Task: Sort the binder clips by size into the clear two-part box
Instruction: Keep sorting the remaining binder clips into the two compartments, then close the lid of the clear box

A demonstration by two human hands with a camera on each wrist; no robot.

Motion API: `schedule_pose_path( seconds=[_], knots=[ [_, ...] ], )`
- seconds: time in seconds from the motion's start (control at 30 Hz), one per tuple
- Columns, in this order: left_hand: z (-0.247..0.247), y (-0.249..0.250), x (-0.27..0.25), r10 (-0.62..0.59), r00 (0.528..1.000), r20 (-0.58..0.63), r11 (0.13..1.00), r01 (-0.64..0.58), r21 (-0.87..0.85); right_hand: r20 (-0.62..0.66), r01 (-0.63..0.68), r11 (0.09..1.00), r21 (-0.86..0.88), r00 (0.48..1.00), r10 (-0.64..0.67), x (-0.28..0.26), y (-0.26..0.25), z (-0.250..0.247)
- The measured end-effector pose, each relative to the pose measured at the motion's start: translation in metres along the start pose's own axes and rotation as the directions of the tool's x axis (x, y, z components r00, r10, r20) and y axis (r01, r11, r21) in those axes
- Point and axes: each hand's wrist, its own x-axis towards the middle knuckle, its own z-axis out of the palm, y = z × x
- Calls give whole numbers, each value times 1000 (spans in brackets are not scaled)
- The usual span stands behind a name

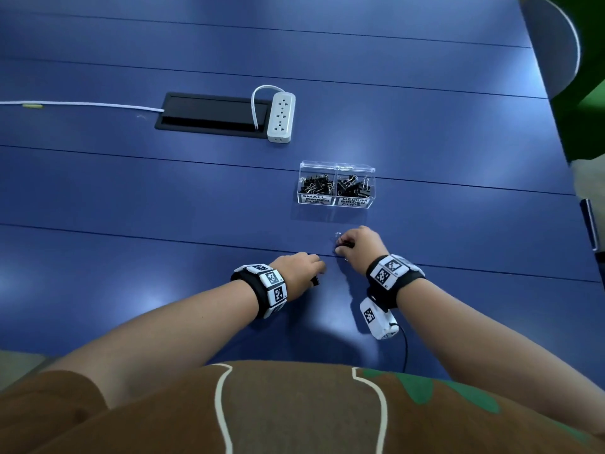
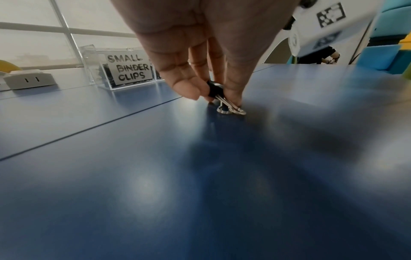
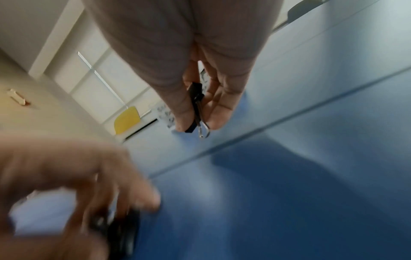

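Low over the blue table [image 1: 131, 198], one black binder clip [image 2: 214, 90] is pinched by the left hand [image 1: 299, 273]; another clip [image 3: 195, 105] is pinched by the right hand [image 1: 358, 245]. Clear box [image 1: 337, 183] just beyond.

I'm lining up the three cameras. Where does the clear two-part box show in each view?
Head: the clear two-part box sits at centre, beyond both hands, on the blue table.
Left wrist: left of centre, its SMALL BINDER CLIPS label facing the camera, behind the left hand.
Right wrist: only blurred slivers that may be its labels show behind the right hand; not certain.
Shared landmark: the blue table.
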Motion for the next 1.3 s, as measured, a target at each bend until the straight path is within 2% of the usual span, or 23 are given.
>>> schedule_pose_path(
  seconds=[0.17,0.27,0.33,0.43,0.53,0.6,0.7,0.77,0.87,0.97,1.13,1.3],
  knots=[
    [2,-1,4,56,998,-10,998,-55,34,-244,28,982,189,970,19,25,-11,-61],
    [1,-1,5,63,997,-54,998,-62,23,-350,70,977,203,937,6,45,-16,-88],
    [-4,0,7,43,997,-58,999,-42,15,-375,65,980,186,927,10,57,-17,-96],
    [-14,1,8,20,997,-78,999,-24,-48,-346,44,990,131,938,4,69,-16,-96],
    [-32,-1,11,-71,982,-173,975,32,-219,-270,19,1000,6,963,-17,73,-11,-89],
    [-51,-3,17,-148,951,-271,937,48,-345,-204,-1,999,-49,979,-9,74,-8,-85],
    [-86,-5,37,-237,889,-391,852,-3,-524,-134,4,994,-107,991,-19,74,-9,-86],
    [-108,-6,56,-288,858,-425,798,-31,-602,-163,11,998,-69,986,-23,74,-7,-88],
    [-132,-4,83,-339,827,-448,760,-39,-649,-275,14,997,77,961,8,72,0,-91],
    [-142,-1,105,-402,798,-449,730,-16,-683,-309,35,993,116,951,3,70,6,-92],
    [-132,2,128,-410,836,-366,733,63,-677,-301,41,988,151,954,6,70,12,-92],
    [-124,-3,132,-307,872,-381,884,113,-453,-297,89,987,135,954,-45,75,6,-84]
  ],
)
